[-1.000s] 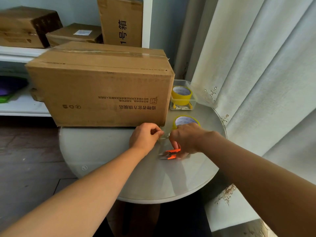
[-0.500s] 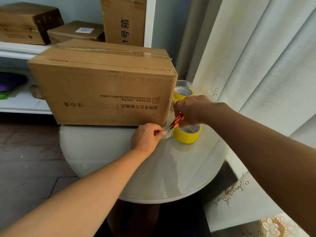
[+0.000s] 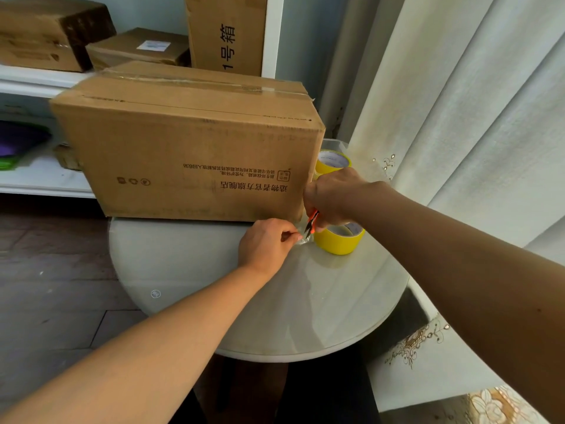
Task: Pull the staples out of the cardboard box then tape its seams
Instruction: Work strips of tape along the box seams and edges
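1. Taping is underway: cardboard box is sitting on the surface, far left.
2. Left hand fingers are pinching clear tape.
3. Right hand is gripping orange scissors; cutting looks next.

Soft, dim daylight filters through the curtain at right, leaving pale sheen on the round table, a dark floor, wide-angle bending at the edges and slight softness throughout.
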The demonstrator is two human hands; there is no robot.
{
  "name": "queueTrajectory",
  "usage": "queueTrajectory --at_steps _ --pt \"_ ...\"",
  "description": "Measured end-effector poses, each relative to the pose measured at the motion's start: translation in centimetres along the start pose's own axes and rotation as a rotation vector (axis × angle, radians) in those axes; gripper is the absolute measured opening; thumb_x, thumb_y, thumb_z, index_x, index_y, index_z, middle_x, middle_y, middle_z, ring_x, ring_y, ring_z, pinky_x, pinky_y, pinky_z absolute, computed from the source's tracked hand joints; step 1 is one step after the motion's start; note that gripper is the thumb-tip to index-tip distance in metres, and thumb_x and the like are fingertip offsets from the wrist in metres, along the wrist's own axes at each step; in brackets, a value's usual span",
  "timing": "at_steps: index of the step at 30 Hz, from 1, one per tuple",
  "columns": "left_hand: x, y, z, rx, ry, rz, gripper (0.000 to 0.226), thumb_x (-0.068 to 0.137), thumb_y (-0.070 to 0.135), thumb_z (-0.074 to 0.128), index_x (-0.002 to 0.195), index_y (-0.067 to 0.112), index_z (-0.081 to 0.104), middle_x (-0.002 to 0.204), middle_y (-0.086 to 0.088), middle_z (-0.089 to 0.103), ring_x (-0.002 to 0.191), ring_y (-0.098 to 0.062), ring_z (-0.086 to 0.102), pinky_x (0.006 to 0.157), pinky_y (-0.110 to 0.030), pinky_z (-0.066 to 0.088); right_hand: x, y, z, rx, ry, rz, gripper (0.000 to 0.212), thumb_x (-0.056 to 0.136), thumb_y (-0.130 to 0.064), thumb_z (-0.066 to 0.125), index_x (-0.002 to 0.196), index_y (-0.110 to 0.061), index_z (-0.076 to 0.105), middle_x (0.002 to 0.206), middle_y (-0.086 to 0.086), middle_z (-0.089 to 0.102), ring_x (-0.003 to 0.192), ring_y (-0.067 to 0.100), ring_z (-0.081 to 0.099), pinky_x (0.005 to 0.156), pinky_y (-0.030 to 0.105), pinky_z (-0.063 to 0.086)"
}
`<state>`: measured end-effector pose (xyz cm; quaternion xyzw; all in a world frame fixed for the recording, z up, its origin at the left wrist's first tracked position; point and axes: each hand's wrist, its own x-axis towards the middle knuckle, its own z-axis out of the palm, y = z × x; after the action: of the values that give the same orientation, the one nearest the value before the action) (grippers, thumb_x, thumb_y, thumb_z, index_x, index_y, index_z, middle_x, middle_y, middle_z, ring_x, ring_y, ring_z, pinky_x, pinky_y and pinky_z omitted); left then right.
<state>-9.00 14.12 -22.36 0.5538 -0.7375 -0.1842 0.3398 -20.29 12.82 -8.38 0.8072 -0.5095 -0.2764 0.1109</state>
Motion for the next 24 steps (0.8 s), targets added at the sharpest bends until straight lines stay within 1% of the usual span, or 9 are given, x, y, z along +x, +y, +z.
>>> queueTrajectory --at_steps 2,5,7,10,13,15,20,24 --pt "0.0 0.0 0.0 -0.011 -0.001 -0.001 0.016 0.089 0.034 0.063 0.093 0.023 0.075 0.088 0.004 0.072 0.081 -0.013 0.062 0.062 -0.025 0.043 0.3 -0.3 0.2 -0.017 0.015 -0.002 0.048 0.085 -0.045 0.067 0.123 -0.02 0.053 0.113 0.002 0.06 0.109 0.023 0.056 0.073 0.03 0.04" --pt "0.0 -0.1 -0.1 -0.025 -0.01 -0.002 0.017 0.088 0.034 0.063 0.094 0.024 0.075 0.089 0.005 0.072 0.081 -0.012 0.062 0.063 -0.025 0.045 0.5 -0.8 0.8 -0.051 0.056 0.011 0.042 0.088 -0.041 0.064 0.121 -0.018 0.052 0.112 0.004 0.06 0.107 0.026 0.057 0.069 0.03 0.038" --pt "0.0 -0.2 -0.1 -0.044 -0.014 -0.01 0.016 0.088 0.034 0.064 0.095 0.023 0.075 0.09 0.005 0.072 0.079 -0.012 0.062 0.063 -0.027 0.048 0.4 -0.9 1.3 -0.059 0.047 0.016 0.042 0.088 -0.04 0.064 0.123 -0.019 0.052 0.114 0.004 0.06 0.108 0.026 0.058 0.069 0.029 0.038" --pt "0.1 -0.3 -0.1 -0.096 -0.023 -0.055 0.014 0.087 0.032 0.066 0.094 0.024 0.074 0.089 0.005 0.072 0.073 -0.012 0.062 0.062 -0.034 0.055 0.2 -0.8 1.4 -0.044 0.009 0.034 0.05 0.086 -0.045 0.065 0.128 -0.021 0.05 0.117 0.004 0.059 0.111 0.025 0.057 0.072 0.029 0.041" --pt "0.2 -0.6 0.2 -0.17 -0.025 -0.094 0.01 0.086 0.028 0.068 0.091 0.022 0.074 0.088 0.006 0.071 0.079 -0.013 0.064 0.061 -0.04 0.057 0.2 -0.5 1.2 -0.022 0.016 0.039 0.051 0.085 -0.047 0.065 0.127 -0.023 0.05 0.116 0.002 0.058 0.112 0.024 0.056 0.077 0.029 0.041" --pt "0.3 -0.8 0.3 -0.208 -0.021 -0.113 0.008 0.085 0.025 0.069 0.088 0.021 0.074 0.087 0.006 0.071 0.079 -0.014 0.064 0.061 -0.042 0.057 0.4 -0.5 1.0 -0.021 0.047 0.033 0.048 0.085 -0.047 0.065 0.124 -0.023 0.051 0.114 0.002 0.059 0.11 0.024 0.056 0.077 0.029 0.042" --pt "0.3 -1.0 0.3 -0.261 -0.015 -0.135 0.006 0.084 0.02 0.07 0.087 0.02 0.075 0.084 0.006 0.07 0.08 -0.016 0.065 0.063 -0.043 0.057 0.7 -1.0 1.0 -0.022 0.099 0.031 0.044 0.087 -0.046 0.063 0.122 -0.023 0.052 0.11 0.003 0.059 0.105 0.025 0.058 0.07 0.028 0.039" --pt "0.4 -1.2 0.5 -0.266 -0.016 -0.151 0.005 0.084 0.02 0.07 0.086 0.019 0.074 0.083 0.005 0.069 0.08 -0.016 0.065 0.063 -0.044 0.057 0.6 -0.9 0.9 -0.014 0.111 0.045 0.045 0.085 -0.047 0.064 0.121 -0.023 0.052 0.096 0.001 0.052 0.103 0.024 0.058 0.07 0.028 0.04"
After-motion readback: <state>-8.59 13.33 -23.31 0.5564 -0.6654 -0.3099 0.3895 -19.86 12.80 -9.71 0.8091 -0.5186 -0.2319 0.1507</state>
